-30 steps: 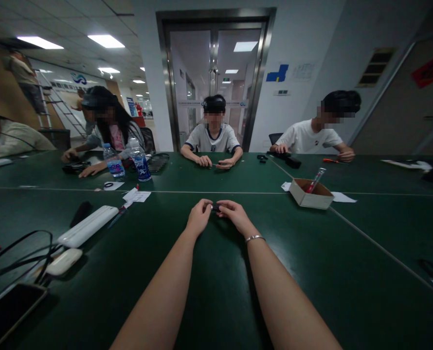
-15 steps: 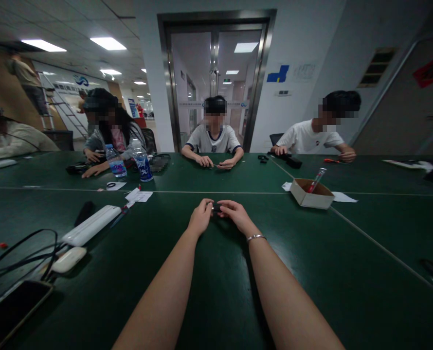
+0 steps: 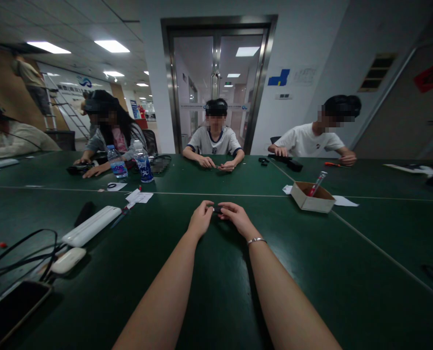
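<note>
Over the green table [image 3: 216, 272], my left hand [image 3: 201, 219] and my right hand [image 3: 237, 217] face each other, fingertips close together. Pinched between them is a small dark object [image 3: 217, 210] with a shiny end on its left side; it is too small to name. My left fingers hold the shiny end, while the right fingers close around the dark end and partly cover it. A silver bracelet circles my right wrist.
On the left lie a white power strip [image 3: 91, 225], black cables, an earbud case [image 3: 69, 260] and a phone [image 3: 15, 311]. Two bottles [image 3: 144, 163] stand beyond. A small open box [image 3: 312, 199] holding a red tube is at right. Several people sit across the table.
My view has tilted up slightly, so the scene sits a little lower. Both hands keep their pinch on the small dark object. At left, a co-worker's hand has shifted over a black item.
</note>
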